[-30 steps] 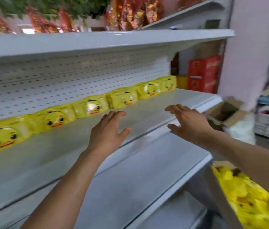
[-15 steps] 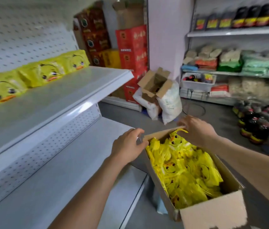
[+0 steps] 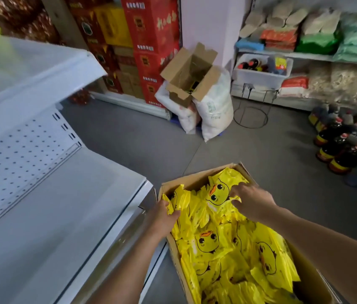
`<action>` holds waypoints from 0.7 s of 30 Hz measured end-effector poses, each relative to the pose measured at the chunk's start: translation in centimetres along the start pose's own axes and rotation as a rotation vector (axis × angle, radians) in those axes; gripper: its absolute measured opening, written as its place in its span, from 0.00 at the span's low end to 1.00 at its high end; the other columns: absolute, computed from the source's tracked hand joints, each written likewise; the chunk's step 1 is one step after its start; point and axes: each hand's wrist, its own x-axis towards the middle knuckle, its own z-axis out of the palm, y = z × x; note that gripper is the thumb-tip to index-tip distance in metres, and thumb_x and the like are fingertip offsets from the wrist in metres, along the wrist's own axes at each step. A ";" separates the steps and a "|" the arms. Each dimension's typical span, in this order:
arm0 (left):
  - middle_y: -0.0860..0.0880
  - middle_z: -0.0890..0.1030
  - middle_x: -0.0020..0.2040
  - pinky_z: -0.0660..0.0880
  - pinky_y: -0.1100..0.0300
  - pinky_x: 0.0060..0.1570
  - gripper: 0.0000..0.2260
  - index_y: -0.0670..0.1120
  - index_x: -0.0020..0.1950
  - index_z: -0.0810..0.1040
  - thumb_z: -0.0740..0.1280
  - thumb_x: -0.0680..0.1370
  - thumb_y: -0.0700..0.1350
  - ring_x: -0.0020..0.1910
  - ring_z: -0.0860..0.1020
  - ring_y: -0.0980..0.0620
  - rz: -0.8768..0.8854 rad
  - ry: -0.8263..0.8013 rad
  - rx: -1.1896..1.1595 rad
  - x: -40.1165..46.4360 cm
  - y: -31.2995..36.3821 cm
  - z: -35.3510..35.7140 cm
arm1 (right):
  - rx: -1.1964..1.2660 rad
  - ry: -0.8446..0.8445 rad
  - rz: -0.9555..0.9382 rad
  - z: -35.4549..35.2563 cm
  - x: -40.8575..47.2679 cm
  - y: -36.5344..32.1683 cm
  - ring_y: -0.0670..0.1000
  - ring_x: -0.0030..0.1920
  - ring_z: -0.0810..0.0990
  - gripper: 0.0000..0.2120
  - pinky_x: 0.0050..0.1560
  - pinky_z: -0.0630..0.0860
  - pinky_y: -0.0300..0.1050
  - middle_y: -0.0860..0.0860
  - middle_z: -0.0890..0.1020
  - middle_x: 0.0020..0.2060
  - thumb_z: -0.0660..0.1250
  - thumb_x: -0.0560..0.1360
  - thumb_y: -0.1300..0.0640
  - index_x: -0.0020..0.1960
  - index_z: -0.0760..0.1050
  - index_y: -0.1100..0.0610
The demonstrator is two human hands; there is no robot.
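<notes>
An open cardboard box (image 3: 311, 273) on the floor at lower right holds several yellow packets printed with a duck face. My left hand (image 3: 162, 218) reaches in at the box's left wall and its fingers curl round the edge of a yellow packet (image 3: 178, 199). My right hand (image 3: 252, 201) is at the far end of the box, fingers and thumb pinching the side of a duck-face packet (image 3: 219, 191) that lies on top of the pile.
White metal shelves (image 3: 48, 216) stand to my left, close beside the box. Ahead on the grey floor are white sacks (image 3: 214, 110) with an open empty carton (image 3: 190, 71) on top, stacked red cartons (image 3: 151, 40), a wire stand (image 3: 251, 115) and dark bottles (image 3: 344, 145) at right.
My view swung from the upper shelf with its row of duck packets down to the box. Both hands dropped from the shelf into the box and took hold of packets.
</notes>
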 end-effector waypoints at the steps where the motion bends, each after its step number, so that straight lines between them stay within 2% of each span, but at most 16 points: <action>1: 0.43 0.79 0.62 0.73 0.53 0.58 0.24 0.45 0.69 0.70 0.66 0.77 0.55 0.61 0.76 0.43 -0.028 0.009 0.027 1.6 -0.3 0.7 | -0.027 -0.013 -0.027 0.7 1.7 0.3 0.51 0.64 0.71 0.14 0.52 0.72 0.44 0.47 0.74 0.63 0.59 0.80 0.50 0.65 0.71 0.48; 4: 0.42 0.78 0.61 0.74 0.52 0.55 0.22 0.43 0.66 0.70 0.64 0.78 0.55 0.59 0.77 0.42 -0.075 0.005 0.112 5.3 -0.9 2.8 | -0.132 -0.040 -0.108 3.1 6.4 0.8 0.52 0.66 0.68 0.17 0.55 0.71 0.45 0.49 0.72 0.64 0.60 0.80 0.55 0.68 0.69 0.50; 7: 0.40 0.74 0.65 0.73 0.52 0.54 0.24 0.39 0.68 0.67 0.64 0.79 0.54 0.60 0.77 0.42 -0.113 0.015 0.213 7.9 -1.1 4.9 | -0.260 -0.061 -0.178 5.5 10.4 0.9 0.52 0.66 0.67 0.21 0.58 0.70 0.45 0.50 0.70 0.65 0.61 0.79 0.59 0.70 0.65 0.53; 10: 0.40 0.66 0.72 0.74 0.53 0.57 0.28 0.39 0.73 0.60 0.65 0.79 0.51 0.69 0.69 0.42 -0.138 0.054 0.235 9.6 -1.2 7.0 | -0.401 -0.093 -0.252 7.6 13.2 0.8 0.53 0.68 0.66 0.23 0.63 0.68 0.47 0.51 0.69 0.67 0.62 0.78 0.58 0.72 0.62 0.55; 12: 0.39 0.61 0.74 0.75 0.52 0.58 0.31 0.43 0.78 0.51 0.64 0.80 0.47 0.72 0.65 0.41 -0.130 0.096 0.306 10.3 -1.2 8.2 | -0.508 -0.103 -0.290 8.7 14.4 0.9 0.54 0.71 0.63 0.25 0.67 0.65 0.49 0.52 0.67 0.70 0.62 0.78 0.58 0.73 0.61 0.56; 14: 0.38 0.61 0.73 0.76 0.53 0.55 0.30 0.52 0.80 0.47 0.58 0.82 0.41 0.66 0.72 0.42 -0.094 0.111 0.385 10.8 -1.2 8.9 | -0.619 -0.097 -0.339 9.3 15.2 0.9 0.55 0.72 0.61 0.26 0.68 0.62 0.51 0.54 0.66 0.70 0.63 0.78 0.57 0.74 0.60 0.57; 16: 0.38 0.62 0.72 0.76 0.54 0.55 0.30 0.56 0.79 0.49 0.55 0.82 0.37 0.64 0.74 0.43 -0.083 0.085 0.417 10.8 -1.0 9.1 | -0.695 -0.089 -0.387 9.3 15.5 0.7 0.56 0.71 0.62 0.26 0.67 0.60 0.52 0.54 0.68 0.69 0.62 0.78 0.55 0.73 0.61 0.58; 18: 0.39 0.62 0.72 0.75 0.52 0.58 0.30 0.57 0.79 0.53 0.56 0.81 0.35 0.67 0.71 0.42 -0.112 0.055 0.403 10.8 -1.0 8.9 | -0.743 -0.074 -0.423 9.2 15.5 0.5 0.56 0.68 0.64 0.23 0.66 0.61 0.51 0.54 0.72 0.65 0.63 0.77 0.54 0.71 0.65 0.58; 20: 0.41 0.63 0.72 0.75 0.51 0.58 0.28 0.57 0.77 0.60 0.59 0.80 0.36 0.69 0.69 0.41 -0.147 0.033 0.348 10.6 -1.1 8.6 | -0.745 -0.106 -0.409 8.7 15.0 0.3 0.55 0.64 0.68 0.18 0.63 0.63 0.49 0.52 0.76 0.60 0.64 0.76 0.54 0.65 0.71 0.55; 21: 0.42 0.66 0.71 0.75 0.51 0.58 0.25 0.56 0.74 0.66 0.60 0.79 0.37 0.68 0.71 0.41 -0.164 0.006 0.310 10.3 -1.2 8.3 | -0.719 -0.156 -0.377 8.5 14.6 0.5 0.54 0.63 0.71 0.16 0.61 0.65 0.47 0.51 0.78 0.58 0.65 0.76 0.53 0.63 0.73 0.54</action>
